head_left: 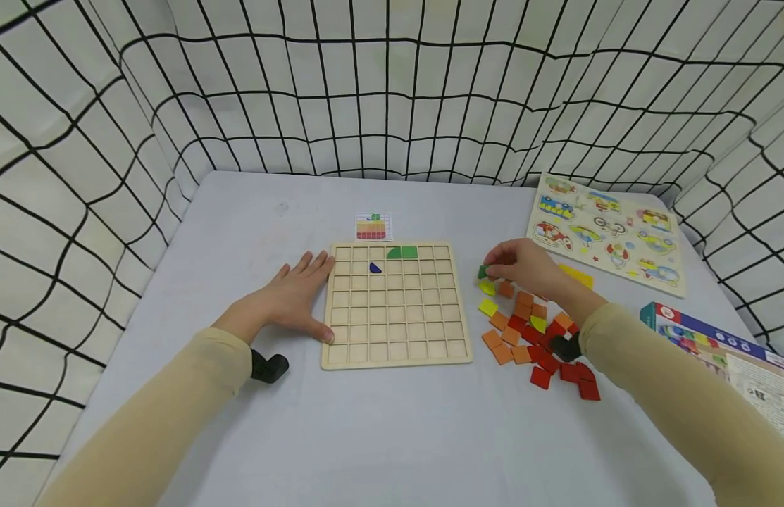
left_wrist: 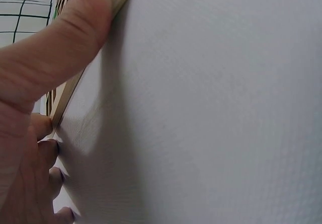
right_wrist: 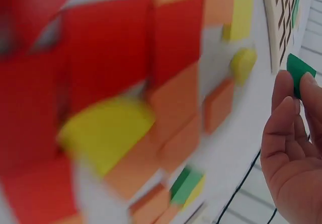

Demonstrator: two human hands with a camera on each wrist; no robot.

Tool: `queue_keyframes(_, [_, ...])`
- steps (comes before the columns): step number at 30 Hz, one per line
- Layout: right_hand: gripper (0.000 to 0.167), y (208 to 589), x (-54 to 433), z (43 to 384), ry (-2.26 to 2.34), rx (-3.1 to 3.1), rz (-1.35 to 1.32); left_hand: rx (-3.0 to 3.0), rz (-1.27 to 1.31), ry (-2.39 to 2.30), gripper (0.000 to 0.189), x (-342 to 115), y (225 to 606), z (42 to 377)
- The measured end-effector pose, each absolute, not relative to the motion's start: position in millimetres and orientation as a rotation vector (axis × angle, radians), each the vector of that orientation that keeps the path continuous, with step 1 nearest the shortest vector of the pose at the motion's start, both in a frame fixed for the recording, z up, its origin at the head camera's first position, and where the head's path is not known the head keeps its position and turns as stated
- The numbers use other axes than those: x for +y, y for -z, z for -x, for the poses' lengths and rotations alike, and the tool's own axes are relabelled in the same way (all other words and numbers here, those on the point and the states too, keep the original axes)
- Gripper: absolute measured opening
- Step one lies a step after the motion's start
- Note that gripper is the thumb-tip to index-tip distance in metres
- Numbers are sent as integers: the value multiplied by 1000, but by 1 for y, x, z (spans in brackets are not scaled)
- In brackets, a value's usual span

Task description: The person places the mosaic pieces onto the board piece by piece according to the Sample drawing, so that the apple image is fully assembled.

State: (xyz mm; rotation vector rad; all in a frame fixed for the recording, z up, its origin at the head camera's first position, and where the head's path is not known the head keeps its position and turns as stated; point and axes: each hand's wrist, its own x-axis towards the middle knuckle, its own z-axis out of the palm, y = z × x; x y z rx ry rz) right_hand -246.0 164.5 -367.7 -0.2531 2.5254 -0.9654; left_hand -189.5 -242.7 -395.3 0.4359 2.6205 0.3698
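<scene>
My left hand (head_left: 284,299) rests with spread fingers at the left edge of a wooden grid board (head_left: 396,332), its thumb on the rim, as the left wrist view also shows. A green square tile (head_left: 409,252) and a green rounded tile (head_left: 394,253) sit side by side in the board's top row. Lower and to the left lies a small dark blue piece (head_left: 375,268). Right of the board, my right hand (head_left: 521,264) pinches a green tile (right_wrist: 300,70) between thumb and fingertips, above the table.
Loose red tiles (head_left: 540,378), orange tiles (head_left: 502,353) and yellow tiles (head_left: 488,307) lie below the right hand. A small pattern card (head_left: 373,227) lies behind the board. A picture puzzle board (head_left: 610,232) and a printed box (head_left: 728,352) are at the right. Black netting surrounds the table.
</scene>
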Motion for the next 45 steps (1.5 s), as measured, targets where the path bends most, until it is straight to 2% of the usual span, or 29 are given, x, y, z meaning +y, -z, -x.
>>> queue_keyframes(10, [20,382,97,266,1087,2521,317,2616,-445,-377,140,-239,393,188])
queue_keyframes(19, [22,385,65,272,1222,2436,175,2621,-451,-411,141,-239,393,187])
queue_keyframes(31, [25,381,48,267,1065,2544,75,2626,-450,-420,141,-242,396,187])
queue_keyframes(45, [19,387,46,267,963,2629,208,2628,-429,-411,141,-245,395,186])
